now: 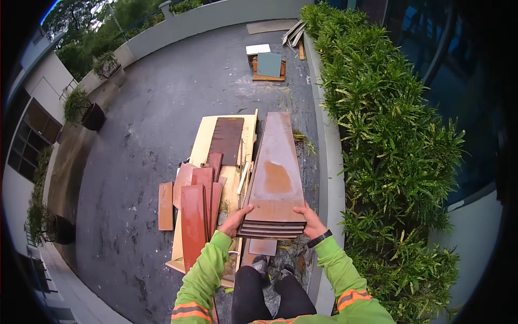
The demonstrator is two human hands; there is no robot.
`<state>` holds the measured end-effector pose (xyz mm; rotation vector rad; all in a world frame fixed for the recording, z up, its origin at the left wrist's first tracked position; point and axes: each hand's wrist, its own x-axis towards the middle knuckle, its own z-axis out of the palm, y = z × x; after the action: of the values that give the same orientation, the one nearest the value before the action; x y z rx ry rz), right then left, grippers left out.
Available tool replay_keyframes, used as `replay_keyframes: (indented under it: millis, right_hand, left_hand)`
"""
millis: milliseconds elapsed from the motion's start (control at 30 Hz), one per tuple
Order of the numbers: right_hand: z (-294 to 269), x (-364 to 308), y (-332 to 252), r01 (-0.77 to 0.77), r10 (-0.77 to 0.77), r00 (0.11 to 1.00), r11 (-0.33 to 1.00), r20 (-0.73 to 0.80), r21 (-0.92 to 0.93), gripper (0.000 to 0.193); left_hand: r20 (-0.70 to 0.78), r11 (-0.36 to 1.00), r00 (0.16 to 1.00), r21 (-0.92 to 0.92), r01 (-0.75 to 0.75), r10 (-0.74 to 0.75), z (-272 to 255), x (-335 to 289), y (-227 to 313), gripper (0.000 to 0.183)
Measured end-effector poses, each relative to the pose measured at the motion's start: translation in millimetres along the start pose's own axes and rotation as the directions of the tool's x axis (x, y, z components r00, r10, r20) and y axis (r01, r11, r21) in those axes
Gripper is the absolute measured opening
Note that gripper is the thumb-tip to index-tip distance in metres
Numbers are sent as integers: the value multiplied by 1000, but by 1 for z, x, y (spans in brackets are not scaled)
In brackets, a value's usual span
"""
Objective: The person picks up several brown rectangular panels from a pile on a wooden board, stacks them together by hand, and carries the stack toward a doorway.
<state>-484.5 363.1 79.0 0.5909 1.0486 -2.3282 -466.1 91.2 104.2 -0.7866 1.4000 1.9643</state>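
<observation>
A stack of several long brown wooden boards (278,208) extends away in front of me, its near ends fanned like steps. The top board carries a pale, worn film with a bare brown patch. My left hand (236,220) grips the stack's near left edge, and my right hand (309,221) grips the right edge, thumbs on top. Fingers under the boards are hidden. Just left of the stack, reddish-brown boards (194,216) lie piled on a large pale plywood sheet (205,141), along with a dark brown panel (226,141).
A low concrete curb (330,178) and a leafy hedge (383,146) run along the right. Farther off sit a grey-green panel (269,64) on wood pieces and some grey strips (293,33). Potted plants (93,116) line the left wall. A short board (165,206) lies on the dark ground.
</observation>
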Motion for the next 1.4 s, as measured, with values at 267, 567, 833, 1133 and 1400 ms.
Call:
replay_keyframes:
  millis: [267, 567, 833, 1133, 1400]
  right_hand:
    - [30, 8, -34, -85, 86, 995, 996, -52, 25, 60]
    - [93, -5, -101, -144, 140, 966, 990, -217, -4, 77]
    - [203, 33, -270, -76, 71, 991, 996, -110, -44, 80]
    - [271, 100, -420, -230, 226, 973, 937, -46, -261, 46]
    - [307, 134, -509, -441, 453, 892, 864, -10, -243, 44]
  left_hand:
    - [-12, 998, 998, 22, 65, -65, 12, -7, 57, 54]
    - [-192, 974, 980, 226, -12, 57, 14, -7, 108, 72]
    - [106, 998, 993, 26, -63, 60, 73, -30, 326, 65]
    - [224, 978, 967, 195, 77, -121, 112, 15, 497, 38]
    - [-43, 974, 979, 100, 205, -202, 150, 30, 575, 40]
